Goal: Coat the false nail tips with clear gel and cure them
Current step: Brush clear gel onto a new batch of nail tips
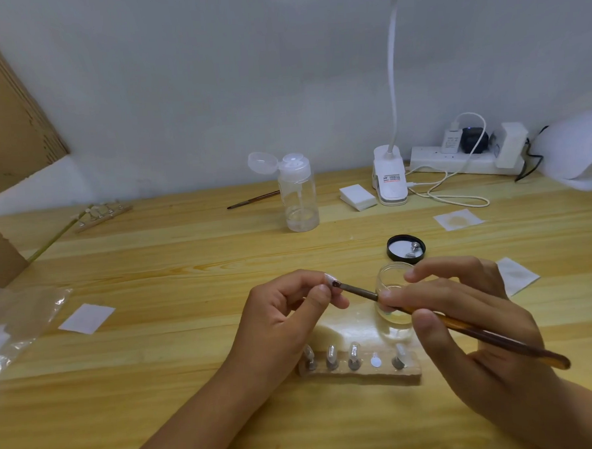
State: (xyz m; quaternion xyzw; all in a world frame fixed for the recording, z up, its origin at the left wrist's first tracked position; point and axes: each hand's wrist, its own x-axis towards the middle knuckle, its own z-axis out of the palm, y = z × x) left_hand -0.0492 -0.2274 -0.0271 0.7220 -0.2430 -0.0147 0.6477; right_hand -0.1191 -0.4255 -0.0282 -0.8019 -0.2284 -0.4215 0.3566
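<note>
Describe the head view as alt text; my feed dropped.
The left hand holds a false nail tip at its fingertips while the right hand holds a brush with its bristles against that tip, above a wooden table. Nearer the camera, a holder strip carries four more tips and one empty spot; an open glass jar sits behind the brush.

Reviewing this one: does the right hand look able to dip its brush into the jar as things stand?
Probably yes. The jar sits open just behind the right hand, its lid lying apart farther back. The brush only needs to swing off the nail tip.
</note>
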